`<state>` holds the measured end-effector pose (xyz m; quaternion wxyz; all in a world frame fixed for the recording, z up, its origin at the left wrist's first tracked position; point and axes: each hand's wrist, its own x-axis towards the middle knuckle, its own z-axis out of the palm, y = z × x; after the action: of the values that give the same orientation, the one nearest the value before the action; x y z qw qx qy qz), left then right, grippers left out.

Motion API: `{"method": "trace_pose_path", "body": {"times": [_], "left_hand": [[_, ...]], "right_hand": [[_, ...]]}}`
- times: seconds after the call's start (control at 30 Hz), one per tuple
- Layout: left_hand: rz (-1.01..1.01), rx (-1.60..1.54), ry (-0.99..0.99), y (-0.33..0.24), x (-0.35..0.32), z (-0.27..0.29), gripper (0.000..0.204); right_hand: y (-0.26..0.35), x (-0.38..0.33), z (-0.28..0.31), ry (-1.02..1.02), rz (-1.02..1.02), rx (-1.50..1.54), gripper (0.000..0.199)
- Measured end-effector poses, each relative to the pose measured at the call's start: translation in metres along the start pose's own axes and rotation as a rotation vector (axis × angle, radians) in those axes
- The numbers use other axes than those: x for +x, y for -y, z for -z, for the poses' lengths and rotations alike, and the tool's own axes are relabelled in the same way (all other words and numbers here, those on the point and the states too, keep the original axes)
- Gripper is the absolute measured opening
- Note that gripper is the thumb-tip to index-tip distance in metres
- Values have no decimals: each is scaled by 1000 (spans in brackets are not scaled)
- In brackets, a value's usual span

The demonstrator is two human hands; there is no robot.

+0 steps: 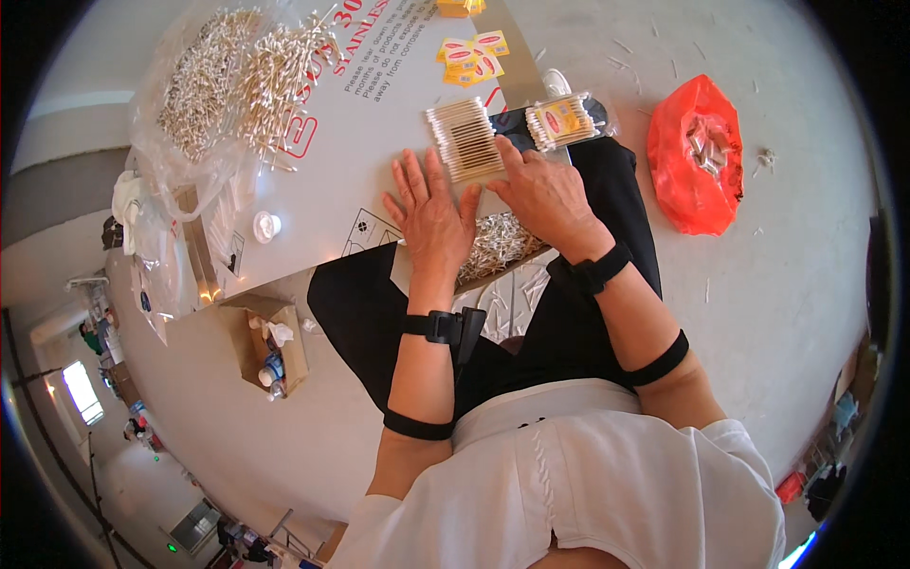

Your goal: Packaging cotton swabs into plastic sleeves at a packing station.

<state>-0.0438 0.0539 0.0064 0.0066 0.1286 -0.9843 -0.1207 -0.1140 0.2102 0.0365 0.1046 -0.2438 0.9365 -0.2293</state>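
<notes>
A neat row of cotton swabs [464,140] lies side by side on the metal-look table. My left hand [431,213] rests flat at its near left, fingers spread, holding nothing. At the row's near right corner is my right hand [548,197], its index finger touching the swab ends and its thumb stretched toward my left hand. Below both hands a box of loose cotton swabs [500,244] sits at my lap, partly covered by them. Clear packs of swabs with a yellow card [563,121] lie right of the row. Yellow printed cards [472,59] are scattered beyond it.
A large clear plastic bag [171,175] heaped with loose swabs stands at the table's far left. Near it is a small white round tub [266,226]. A red bag [668,156] stands on the floor at right. A cardboard box [296,353] with bottles sits below the table.
</notes>
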Motion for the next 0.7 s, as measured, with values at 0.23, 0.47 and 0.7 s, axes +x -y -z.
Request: {"method": "trace_pose_path", "body": {"times": [0.23,0.47,0.7], "left_hand": [[-34,5,-20,4,-7,-3,72],[-3,-60,-28,0,-5,4,67],[-43,18,-6,2,-10,1,68]], "right_hand": [[-10,-7,-7,-93,29,57,54],[-12,-8,-7,-100,62,93,53],[-7,-1,-6,-154,149,-17,53]]}}
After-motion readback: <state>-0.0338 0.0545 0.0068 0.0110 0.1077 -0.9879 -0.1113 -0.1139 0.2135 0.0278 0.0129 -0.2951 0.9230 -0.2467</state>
